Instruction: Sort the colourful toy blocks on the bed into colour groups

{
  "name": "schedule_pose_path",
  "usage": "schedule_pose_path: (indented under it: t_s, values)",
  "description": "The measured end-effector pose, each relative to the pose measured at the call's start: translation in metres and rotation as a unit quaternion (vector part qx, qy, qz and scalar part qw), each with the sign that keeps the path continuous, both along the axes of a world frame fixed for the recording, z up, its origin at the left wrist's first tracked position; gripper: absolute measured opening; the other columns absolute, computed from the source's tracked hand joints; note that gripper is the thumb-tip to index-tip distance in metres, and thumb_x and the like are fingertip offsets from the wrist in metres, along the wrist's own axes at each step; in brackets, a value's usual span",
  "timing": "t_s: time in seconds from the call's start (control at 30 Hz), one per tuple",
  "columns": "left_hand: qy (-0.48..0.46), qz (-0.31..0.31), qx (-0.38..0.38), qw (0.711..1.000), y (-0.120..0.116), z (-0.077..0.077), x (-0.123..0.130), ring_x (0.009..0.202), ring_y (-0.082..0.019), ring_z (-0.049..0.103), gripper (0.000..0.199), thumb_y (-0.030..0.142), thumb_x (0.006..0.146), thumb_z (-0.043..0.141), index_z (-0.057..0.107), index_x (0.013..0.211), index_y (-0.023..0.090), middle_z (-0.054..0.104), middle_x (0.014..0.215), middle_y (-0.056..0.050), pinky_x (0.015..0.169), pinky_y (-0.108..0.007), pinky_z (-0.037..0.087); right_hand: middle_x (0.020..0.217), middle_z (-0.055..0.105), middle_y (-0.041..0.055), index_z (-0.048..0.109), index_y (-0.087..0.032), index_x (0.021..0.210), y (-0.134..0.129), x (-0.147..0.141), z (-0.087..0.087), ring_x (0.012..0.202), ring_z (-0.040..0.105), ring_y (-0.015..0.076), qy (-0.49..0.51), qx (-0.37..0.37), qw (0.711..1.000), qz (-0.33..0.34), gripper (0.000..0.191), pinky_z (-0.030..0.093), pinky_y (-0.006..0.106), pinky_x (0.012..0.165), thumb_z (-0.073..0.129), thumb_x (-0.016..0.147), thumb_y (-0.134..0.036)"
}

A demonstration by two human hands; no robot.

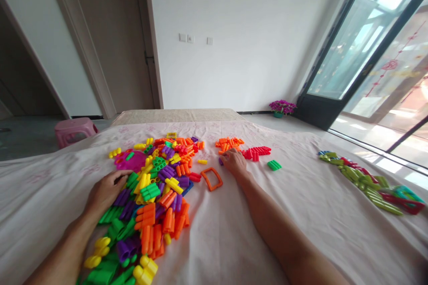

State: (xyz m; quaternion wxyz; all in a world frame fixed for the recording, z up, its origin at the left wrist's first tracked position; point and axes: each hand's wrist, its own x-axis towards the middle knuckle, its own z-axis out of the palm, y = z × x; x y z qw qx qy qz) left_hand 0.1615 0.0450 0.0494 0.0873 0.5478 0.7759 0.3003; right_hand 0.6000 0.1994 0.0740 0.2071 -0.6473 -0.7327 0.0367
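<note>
A large heap of plastic pieces [145, 216] in green, orange, yellow and purple lies on the pale cloth. My left hand [109, 187] rests at the heap's left edge, fingers curled by green and purple pieces; whether it grips one is unclear. My right hand [233, 162] is closed around or over a small purple piece [220, 161], just below a cluster of orange pieces [229, 143]. Red pieces [257, 152] lie to its right, with a green piece [274, 165] beyond them. An orange frame [211, 179] lies flat between the heap and my right hand.
Olive, red and teal pieces [368, 182] form a row on the cloth [294, 196] at the right. A magenta piece [133, 160] lies at the heap's back left. Beyond the cloth stand a pink stool [75, 129] and a flower pot [278, 115].
</note>
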Motion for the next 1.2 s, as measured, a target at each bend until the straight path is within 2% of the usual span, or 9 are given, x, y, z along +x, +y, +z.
schedule_pose_path:
  t_s: [0.13,0.4,0.57,0.67,0.73,0.83,0.9,1.2]
  values:
    - [0.008,0.003,0.003,1.000,-0.001,-0.001,-0.001,0.107,-0.025,0.068,0.042,0.045,0.086,0.046,0.074,0.112,0.025,0.075,0.115,-0.004,0.085,-0.030,0.050,0.119,0.068,0.0049,0.077,-0.030,0.106,0.002,0.000,0.003,0.104,0.060,0.0222,-0.009,0.004,0.999,0.033,0.034,0.039,0.031,0.089,0.050,0.095,-0.046]
    - [0.012,0.002,0.006,1.000,-0.001,-0.001,0.000,0.107,-0.026,0.068,0.043,0.044,0.086,0.046,0.074,0.113,0.025,0.075,0.115,-0.004,0.087,-0.031,0.050,0.123,0.066,0.0060,0.077,-0.027,0.104,0.009,-0.001,0.010,0.106,0.058,0.0234,-0.015,-0.026,0.999,0.042,0.038,0.039,0.032,0.090,0.046,0.098,-0.048]
    - [0.013,-0.003,0.009,1.000,-0.001,-0.002,-0.002,0.106,-0.025,0.068,0.043,0.044,0.086,0.047,0.074,0.113,0.024,0.075,0.114,-0.004,0.086,-0.030,0.050,0.140,0.057,0.0031,0.072,-0.030,0.119,0.011,0.001,0.010,0.118,0.055,0.0240,-0.019,-0.037,0.996,0.074,0.034,0.038,0.032,0.098,0.049,0.096,-0.042]
    - [0.009,-0.006,0.014,1.000,-0.001,-0.001,-0.001,0.104,-0.024,0.069,0.043,0.044,0.086,0.047,0.075,0.111,0.024,0.076,0.112,-0.004,0.085,-0.028,0.050,0.144,0.054,0.0017,0.071,-0.030,0.120,0.011,0.001,0.008,0.117,0.057,0.0226,-0.025,-0.031,0.995,0.095,0.035,0.040,0.031,0.098,0.047,0.097,-0.042]
    - [0.006,-0.004,0.013,1.000,-0.001,-0.001,-0.001,0.104,-0.024,0.069,0.043,0.044,0.086,0.047,0.075,0.112,0.024,0.076,0.111,-0.004,0.084,-0.028,0.050,0.140,0.057,0.0033,0.073,-0.027,0.114,0.013,0.002,0.006,0.112,0.060,0.0211,-0.025,-0.016,0.996,0.079,0.036,0.041,0.029,0.093,0.045,0.098,-0.042]
    - [0.006,0.002,0.013,1.000,-0.001,-0.001,-0.001,0.104,-0.024,0.069,0.043,0.044,0.085,0.048,0.075,0.112,0.025,0.076,0.111,-0.003,0.084,-0.029,0.050,0.123,0.066,0.0089,0.075,-0.021,0.101,0.016,0.004,0.005,0.104,0.061,0.0208,-0.035,0.012,0.999,0.004,0.041,0.041,0.029,0.087,0.040,0.100,-0.041]
    - [0.007,0.002,0.013,1.000,-0.001,-0.001,-0.001,0.103,-0.025,0.069,0.042,0.044,0.085,0.048,0.075,0.112,0.025,0.076,0.111,-0.003,0.084,-0.029,0.050,0.113,0.069,0.0112,0.076,-0.019,0.096,0.017,0.006,0.005,0.104,0.060,0.0222,-0.052,0.013,0.998,-0.029,0.043,0.039,0.031,0.089,0.038,0.100,-0.040]
    - [0.002,-0.006,0.011,1.000,0.001,-0.008,-0.006,0.107,-0.025,0.068,0.044,0.045,0.086,0.047,0.073,0.116,0.025,0.075,0.116,-0.004,0.088,-0.030,0.049,0.115,0.067,0.0120,0.074,-0.021,0.105,0.016,0.005,0.000,0.109,0.057,0.0255,-0.065,0.001,0.997,-0.031,0.041,0.035,0.037,0.095,0.041,0.099,-0.042]
